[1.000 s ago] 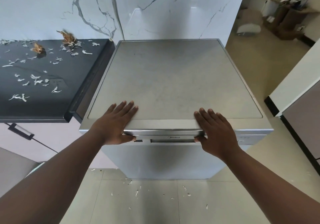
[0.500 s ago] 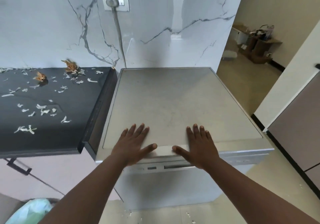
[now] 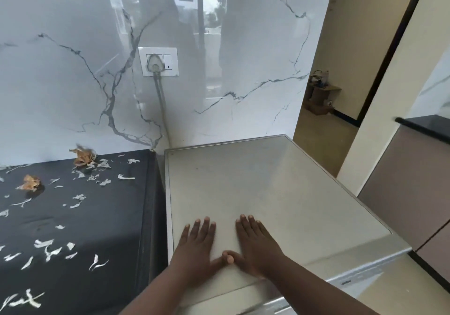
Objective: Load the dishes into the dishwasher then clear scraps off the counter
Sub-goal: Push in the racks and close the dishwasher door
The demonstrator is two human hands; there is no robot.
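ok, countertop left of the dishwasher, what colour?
Black countertop, littered with pale and brown scraps; the head view shows it.

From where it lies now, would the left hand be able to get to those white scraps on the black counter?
Probably yes. The left hand rests flat on the grey dishwasher top, holding nothing, and the black counter with the white scraps lies right beside it, nothing between.

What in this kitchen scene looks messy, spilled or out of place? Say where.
Pale scraps lie scattered across the black counter, with two brown dried bits near the wall. Both hands, left hand and right hand, rest flat on the dishwasher.
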